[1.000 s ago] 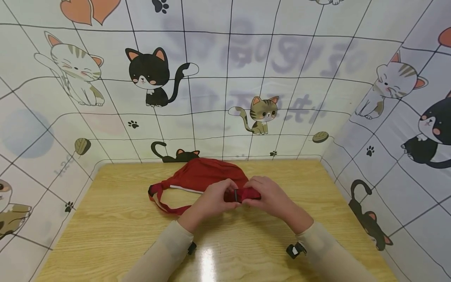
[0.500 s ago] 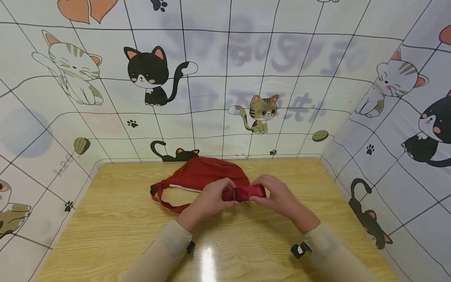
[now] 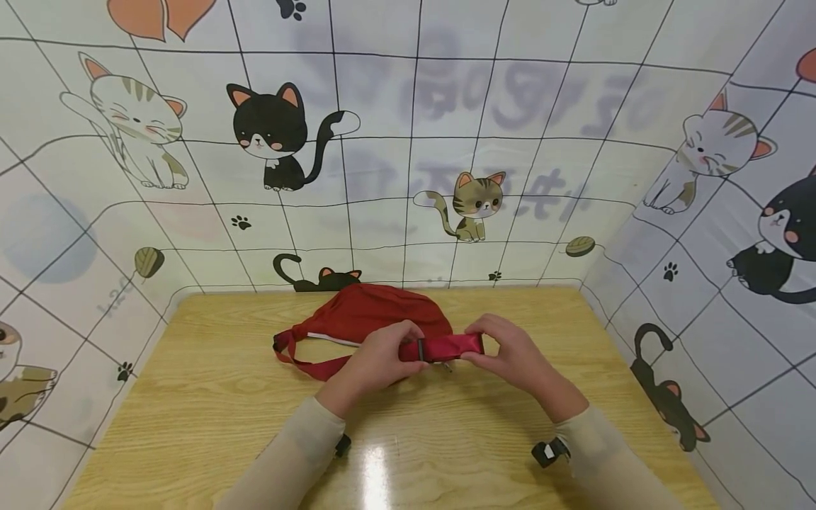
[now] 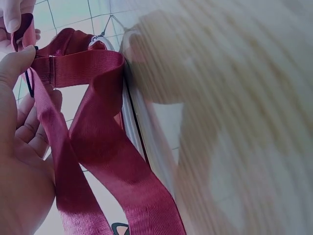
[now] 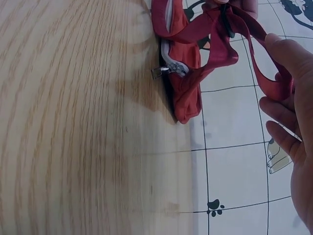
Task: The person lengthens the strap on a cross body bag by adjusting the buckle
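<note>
A red waist bag (image 3: 376, 312) lies towards the back of the table, its white zipper edge facing me. My left hand (image 3: 382, 358) pinches the red strap (image 3: 446, 347) at its dark slider buckle (image 3: 421, 350). With thumb and fingers, my right hand (image 3: 510, 353) grips the looped end of the same strap, held out to the right of the buckle. In the left wrist view, strap lengths (image 4: 107, 132) hang down from the left hand (image 4: 24, 147). A metal zipper pull (image 5: 164, 71) shows on the bag in the right wrist view, below the looped strap.
The wooden table (image 3: 223, 439) meets a cat-printed, grid-lined wall cloth (image 3: 382, 163) at the back and sides. More of the strap (image 3: 306, 368) loops out at the bag's left end, with a black buckle (image 3: 278, 343) there.
My right hand has moved to the right, away from the left hand, drawing out a longer loop of strap beyond the buckle. The left hand has shifted slightly left; the bag has barely moved.
</note>
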Available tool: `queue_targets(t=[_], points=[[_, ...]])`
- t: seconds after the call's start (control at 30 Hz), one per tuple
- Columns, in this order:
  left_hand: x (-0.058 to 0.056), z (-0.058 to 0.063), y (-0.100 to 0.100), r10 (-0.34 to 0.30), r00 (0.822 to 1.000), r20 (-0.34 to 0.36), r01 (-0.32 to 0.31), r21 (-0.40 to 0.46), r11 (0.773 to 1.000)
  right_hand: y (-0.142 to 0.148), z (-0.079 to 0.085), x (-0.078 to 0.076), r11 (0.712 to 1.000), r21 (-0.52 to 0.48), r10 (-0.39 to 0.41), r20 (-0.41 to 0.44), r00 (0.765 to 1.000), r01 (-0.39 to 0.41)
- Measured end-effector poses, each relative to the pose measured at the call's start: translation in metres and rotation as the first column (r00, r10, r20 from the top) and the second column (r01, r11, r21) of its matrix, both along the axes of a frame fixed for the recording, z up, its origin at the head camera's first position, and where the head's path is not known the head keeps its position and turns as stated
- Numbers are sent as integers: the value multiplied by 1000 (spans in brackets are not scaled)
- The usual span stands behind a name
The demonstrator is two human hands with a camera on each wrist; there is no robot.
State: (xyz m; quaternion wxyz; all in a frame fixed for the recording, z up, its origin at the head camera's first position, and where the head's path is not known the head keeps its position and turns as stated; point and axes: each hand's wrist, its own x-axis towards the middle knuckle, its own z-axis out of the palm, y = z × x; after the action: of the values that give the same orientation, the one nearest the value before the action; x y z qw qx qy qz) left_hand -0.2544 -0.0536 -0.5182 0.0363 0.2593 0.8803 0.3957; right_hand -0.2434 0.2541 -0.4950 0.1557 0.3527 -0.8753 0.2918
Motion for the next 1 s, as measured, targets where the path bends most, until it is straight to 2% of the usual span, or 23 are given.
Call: queue_targets(t=[0.17,0.4,0.57,0.7,0.77,0.87,1.0], points=[[0,-1,-2,7,1000,14,-7,10,1000,5,-3,-1,1000,0,-2,-9,1000,2],[-1,-1,-3,-12,1000,10,11,22,1000,-1,-1,0,998,55,-5,5,1000,5],[-1,0,-2,-14,1000,-11,14,5,1000,-17,9,5,998,62,0,-88,996,5],[-2,-1,0,-14,999,-34,14,-10,1000,-35,17,10,997,62,47,-184,982,-36],[-2,-2,0,-15,999,-41,15,-10,1000,-45,19,12,997,60,69,-206,976,-58],[-3,-3,1,-15,999,-49,14,-16,1000,-58,19,13,997,39,69,-188,980,-63],[-2,-3,2,-21,999,-43,19,-30,999,-67,17,11,999,-27,37,-84,996,-39]])
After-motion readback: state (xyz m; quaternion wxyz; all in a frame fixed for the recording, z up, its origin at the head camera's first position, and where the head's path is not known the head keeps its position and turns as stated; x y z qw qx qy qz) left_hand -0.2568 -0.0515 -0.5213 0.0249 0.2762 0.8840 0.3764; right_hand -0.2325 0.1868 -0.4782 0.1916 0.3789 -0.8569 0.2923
